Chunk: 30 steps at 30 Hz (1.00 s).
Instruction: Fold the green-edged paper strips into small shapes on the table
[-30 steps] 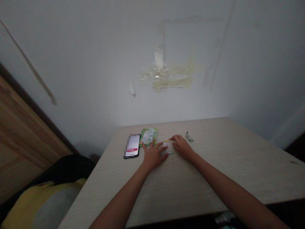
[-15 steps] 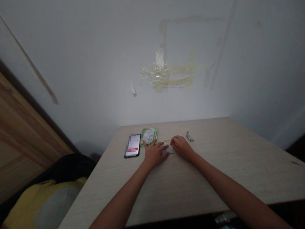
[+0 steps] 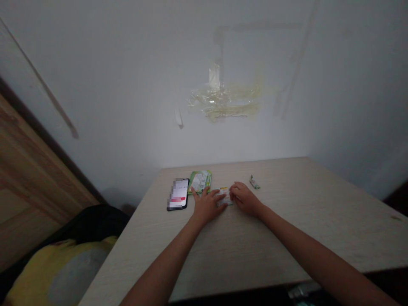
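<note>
A small white and yellow packet [image 3: 224,196] lies flat on the pale wooden table [image 3: 287,229]. My left hand [image 3: 205,207] rests on its left side with the fingers spread flat. My right hand [image 3: 245,198] lies on the packet's right edge, fingers curled down onto it. A green and white packet [image 3: 200,181] sits just beyond my left fingertips. A phone [image 3: 177,194] with a lit screen lies to the left of it.
A small green wrapper scrap [image 3: 254,182] lies to the right of my right hand. The table stands against a white wall with old tape marks [image 3: 223,100]. A wooden panel [image 3: 28,178] and a yellow and grey bundle [image 3: 60,267] are at the left.
My right hand has curled a little closer onto the packet's right edge. Both hands stay on the packet; the view has shifted slightly.
</note>
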{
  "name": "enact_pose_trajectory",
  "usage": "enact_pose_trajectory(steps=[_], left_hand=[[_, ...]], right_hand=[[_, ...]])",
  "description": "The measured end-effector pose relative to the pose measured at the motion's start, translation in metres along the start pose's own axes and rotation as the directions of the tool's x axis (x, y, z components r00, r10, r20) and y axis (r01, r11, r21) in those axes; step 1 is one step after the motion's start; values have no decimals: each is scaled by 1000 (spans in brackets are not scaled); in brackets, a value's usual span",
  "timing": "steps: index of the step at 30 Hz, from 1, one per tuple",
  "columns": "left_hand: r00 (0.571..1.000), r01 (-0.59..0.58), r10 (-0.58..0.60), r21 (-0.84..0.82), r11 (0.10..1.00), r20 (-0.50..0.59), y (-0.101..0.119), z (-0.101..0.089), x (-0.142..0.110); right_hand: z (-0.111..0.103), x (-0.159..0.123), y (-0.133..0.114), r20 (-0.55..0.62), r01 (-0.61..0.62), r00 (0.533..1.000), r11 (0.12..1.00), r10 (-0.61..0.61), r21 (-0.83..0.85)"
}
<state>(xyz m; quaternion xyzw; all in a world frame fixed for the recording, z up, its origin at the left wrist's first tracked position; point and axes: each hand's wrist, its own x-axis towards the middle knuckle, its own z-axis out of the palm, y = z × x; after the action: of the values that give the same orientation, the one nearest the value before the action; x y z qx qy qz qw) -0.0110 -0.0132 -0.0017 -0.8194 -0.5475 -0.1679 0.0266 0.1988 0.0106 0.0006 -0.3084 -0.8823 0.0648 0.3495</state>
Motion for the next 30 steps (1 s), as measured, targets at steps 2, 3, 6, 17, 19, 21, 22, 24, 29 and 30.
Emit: enact_pose_trajectory(steps=[2, 3, 6, 17, 19, 21, 22, 24, 29, 30], left_hand=[[1000, 2, -2, 1, 1000, -10, -1, 1, 0], [1000, 2, -2, 0, 1000, -13, -1, 2, 0], [1000, -2, 2, -11, 1000, -14, -2, 2, 0], [1000, -2, 2, -20, 1000, -11, -2, 3, -3], [1000, -10, 10, -21, 1000, -7, -2, 3, -4], [1000, -19, 19, -17, 1000, -5, -3, 2, -5], [1000, -25, 24, -16, 1000, -4, -3, 1, -5], [1000, -31, 31, -16, 999, -3, -2, 1, -6], [999, -34, 34, -35, 999, 2, -5, 2, -6], [999, -37, 37, -41, 998, 4, -6, 2, -6]], right_hand=[[-1, -1, 1, -7, 14, 1000, 999, -14, 32], [-1, -1, 1, -9, 15, 1000, 999, -15, 50], [-1, -2, 2, -1, 17, 1000, 993, -17, 116], [3, -9, 7, -9, -30, 999, 974, 33, 223], [6, -9, 10, -40, -99, 993, 968, 111, 230], [7, -9, 12, -63, -156, 982, 960, 175, 232], [8, -8, 13, -60, -172, 980, 959, 189, 225], [7, -8, 16, -24, -179, 982, 964, 188, 198], [6, -10, 22, 108, -128, 987, 985, 115, 118], [7, -10, 23, 117, -119, 987, 987, 107, 104]])
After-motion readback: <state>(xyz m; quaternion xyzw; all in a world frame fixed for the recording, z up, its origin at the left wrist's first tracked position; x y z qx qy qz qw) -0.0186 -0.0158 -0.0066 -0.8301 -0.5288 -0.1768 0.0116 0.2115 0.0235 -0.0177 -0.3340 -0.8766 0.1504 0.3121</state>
